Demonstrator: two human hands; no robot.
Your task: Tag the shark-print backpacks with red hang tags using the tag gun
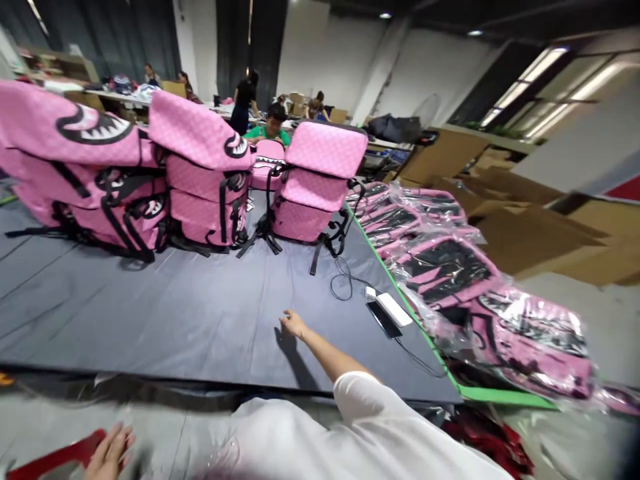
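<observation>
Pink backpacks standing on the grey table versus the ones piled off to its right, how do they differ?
The standing backpacks are bare; the piled backpacks are in clear plastic bags. The standing backpacks sit upright and full on the grey table; the piled backpacks lie flat and overlapping beside its right edge. Both are pink with black trim.

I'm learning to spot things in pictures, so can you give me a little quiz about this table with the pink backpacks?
1. True or false: the right hand holds a pink backpack.
2. What wraps the piled backpacks to the right of the table? A) clear plastic B) newspaper C) blue cloth
3. Fill in: beside the dark phone lies a flat ____ gadget.
Key: 1 false, it rests empty on the table; 2 A; 3 white.
</observation>
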